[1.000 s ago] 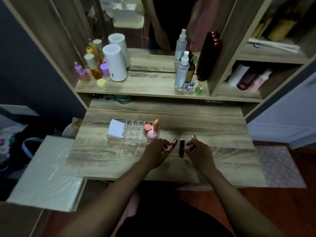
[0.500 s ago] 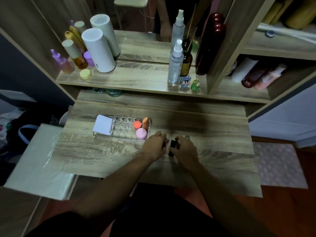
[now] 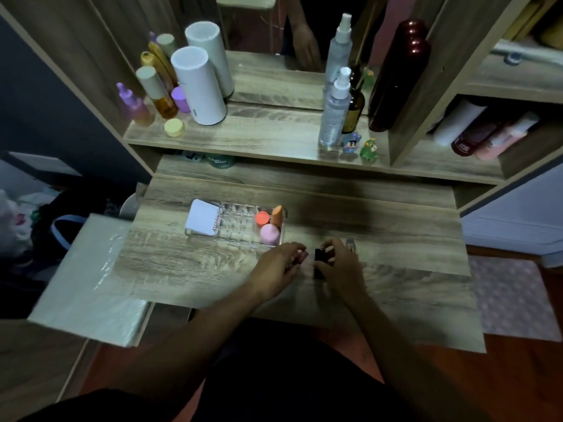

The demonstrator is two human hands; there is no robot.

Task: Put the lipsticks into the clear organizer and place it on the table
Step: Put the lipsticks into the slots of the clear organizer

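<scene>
The clear organizer lies on the wooden table, holding a white pad at its left end and pink and orange sponges at its right end. My left hand is just in front of it, fingers closed on a pink lipstick. My right hand grips a black lipstick that stands close beside the pink one. A third, clear-capped lipstick lies on the table just beyond my right hand.
A shelf behind the table carries a white cylinder, spray bottles, a dark red bottle and two small figurines. A plastic-covered board juts out left of the table.
My hands have come closer together over the lipsticks. My right hand has closed on the black lipstick. The camera has tilted, so the scene sits slightly lower and to the left.
</scene>
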